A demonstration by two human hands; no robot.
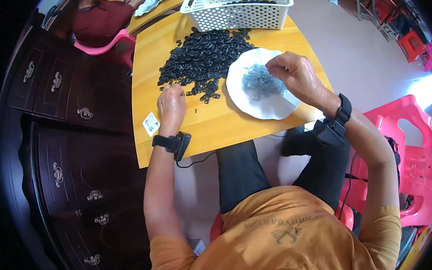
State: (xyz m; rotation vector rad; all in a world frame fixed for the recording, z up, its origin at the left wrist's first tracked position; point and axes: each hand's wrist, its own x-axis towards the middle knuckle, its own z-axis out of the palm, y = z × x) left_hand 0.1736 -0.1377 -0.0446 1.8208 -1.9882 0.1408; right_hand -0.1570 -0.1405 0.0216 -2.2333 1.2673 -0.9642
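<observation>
Over the white plate, the right hand is poised, fingers curled; left of the plate, the left hand is lowered to heaped black pieces, spread across the desk, apparently for easy reach. Whether either grip is clamped cannot be told. Tiny greyish bits are kept on the plate, presumably against scattering.

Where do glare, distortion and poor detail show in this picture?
Head view: glare whitens the floor at far right; same view: the cabinet bows near the dark rim; same view: the clear bits on the plate merge into haze.
</observation>
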